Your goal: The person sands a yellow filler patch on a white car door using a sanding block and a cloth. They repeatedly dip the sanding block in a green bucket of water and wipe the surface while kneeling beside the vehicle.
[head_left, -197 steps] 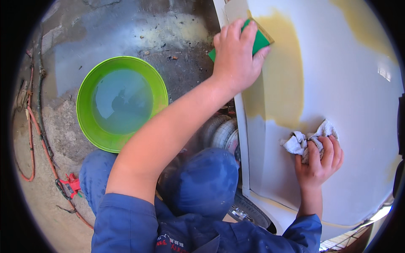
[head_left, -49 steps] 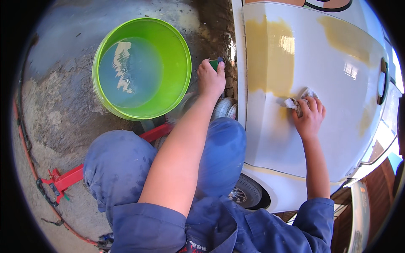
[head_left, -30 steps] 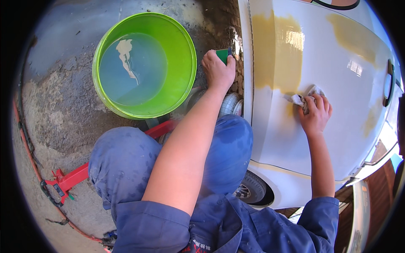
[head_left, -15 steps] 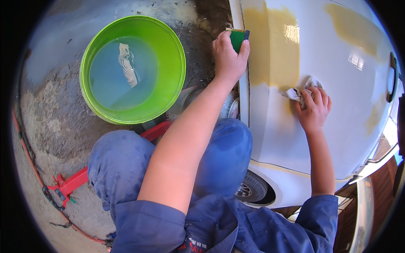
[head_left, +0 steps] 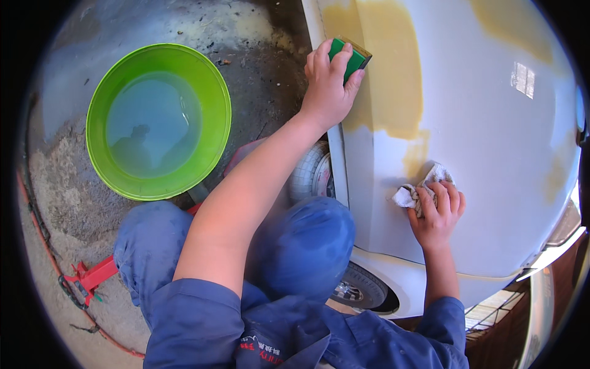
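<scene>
My left hand (head_left: 326, 89) grips a green rectangular block (head_left: 349, 56) with a tan edge, over the left part of a yellowish patch (head_left: 396, 80) on a white vehicle panel (head_left: 473, 215), near that panel's edge. Lower down on the same panel, my right hand (head_left: 433, 215) has its fingers curled on a crumpled whitish cloth (head_left: 439, 175), resting against the surface just below the patch. The block's face toward the panel is hidden.
A green bucket (head_left: 214, 123) of cloudy water stands on stained concrete (head_left: 67, 184) at left. A red metal stand (head_left: 98, 270) and hoses (head_left: 34, 203) lie lower left. Below the panel are a wheel (head_left: 362, 286) and, by my knees (head_left: 301, 246), a rounded grey object (head_left: 304, 178).
My left hand has carried the block from above the floor beside the bucket up onto the panel. My right hand stays on the cloth. The whole view has shifted, putting the bucket farther left.
</scene>
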A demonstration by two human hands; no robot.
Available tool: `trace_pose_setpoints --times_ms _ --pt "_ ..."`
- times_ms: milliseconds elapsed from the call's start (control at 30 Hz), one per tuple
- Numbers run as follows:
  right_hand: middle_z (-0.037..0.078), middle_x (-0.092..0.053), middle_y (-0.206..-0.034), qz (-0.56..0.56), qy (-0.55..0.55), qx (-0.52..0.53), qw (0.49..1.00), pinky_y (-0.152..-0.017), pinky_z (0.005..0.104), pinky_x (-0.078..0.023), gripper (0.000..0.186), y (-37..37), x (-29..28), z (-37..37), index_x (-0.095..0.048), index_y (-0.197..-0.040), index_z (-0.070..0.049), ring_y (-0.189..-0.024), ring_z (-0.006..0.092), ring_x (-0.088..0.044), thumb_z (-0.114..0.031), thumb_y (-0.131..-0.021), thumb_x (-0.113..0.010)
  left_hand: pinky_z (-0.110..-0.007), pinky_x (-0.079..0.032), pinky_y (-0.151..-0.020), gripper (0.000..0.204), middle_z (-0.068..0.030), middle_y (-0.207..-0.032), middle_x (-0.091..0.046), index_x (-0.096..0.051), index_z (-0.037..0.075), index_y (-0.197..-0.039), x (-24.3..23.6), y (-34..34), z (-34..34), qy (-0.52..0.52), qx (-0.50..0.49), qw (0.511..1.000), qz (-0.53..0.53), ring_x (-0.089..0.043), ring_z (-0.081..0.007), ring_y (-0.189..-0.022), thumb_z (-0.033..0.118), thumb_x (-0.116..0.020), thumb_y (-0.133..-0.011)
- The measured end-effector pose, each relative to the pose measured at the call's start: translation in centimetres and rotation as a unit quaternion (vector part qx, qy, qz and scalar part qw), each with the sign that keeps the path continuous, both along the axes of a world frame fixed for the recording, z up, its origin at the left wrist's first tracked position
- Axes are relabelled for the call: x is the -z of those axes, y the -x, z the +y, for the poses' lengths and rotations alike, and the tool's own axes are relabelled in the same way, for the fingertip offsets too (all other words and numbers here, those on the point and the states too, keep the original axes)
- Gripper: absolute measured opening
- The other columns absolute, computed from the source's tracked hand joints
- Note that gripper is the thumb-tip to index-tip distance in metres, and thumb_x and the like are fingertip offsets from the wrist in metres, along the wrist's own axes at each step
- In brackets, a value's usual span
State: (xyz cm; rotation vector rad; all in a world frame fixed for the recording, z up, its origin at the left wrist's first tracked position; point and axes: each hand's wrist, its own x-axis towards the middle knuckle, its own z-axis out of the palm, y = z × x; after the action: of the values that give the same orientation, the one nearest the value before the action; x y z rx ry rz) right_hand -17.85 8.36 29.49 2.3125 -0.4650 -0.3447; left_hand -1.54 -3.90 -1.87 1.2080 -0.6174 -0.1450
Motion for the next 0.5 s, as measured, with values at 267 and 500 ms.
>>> trace_pose_setpoints --times_ms 267,500 --pt "0.005 -0.069 -0.116 -0.037 0.011 -0.008 0.999 -0.1 0.0514 -0.043 0.046 1.9 0.8 0.0 -0.078 -0.108 -0.015 -0.117 0.0339 -0.063 -0.02 -0.062 -0.087 -0.059 -0.038 -0.108 0.064 -0.0264 -0.151 -0.043 -0.045 0.016 -0.149 -1.8 3.4 6.1 0.084 0.008 0.988 -0.133 -0.047 -0.0467 -0.131 0.023 -0.076 -0.092" --pt "0.005 -0.069 -0.118 -0.056 0.021 -0.021 0.998 -0.102 0.0518 -0.043 0.045 2.8 1.3 -0.3 -0.08 -0.107 -0.016 -0.119 0.0332 -0.063 -0.022 -0.063 -0.086 -0.056 -0.039 -0.109 0.073 -0.0242 -0.151 -0.046 -0.043 0.021 -0.149 -3.8 -1.2 5.0 0.087 -0.021 0.98 -0.177 -0.049 -0.0436 -0.128 0.028 -0.082 -0.087"
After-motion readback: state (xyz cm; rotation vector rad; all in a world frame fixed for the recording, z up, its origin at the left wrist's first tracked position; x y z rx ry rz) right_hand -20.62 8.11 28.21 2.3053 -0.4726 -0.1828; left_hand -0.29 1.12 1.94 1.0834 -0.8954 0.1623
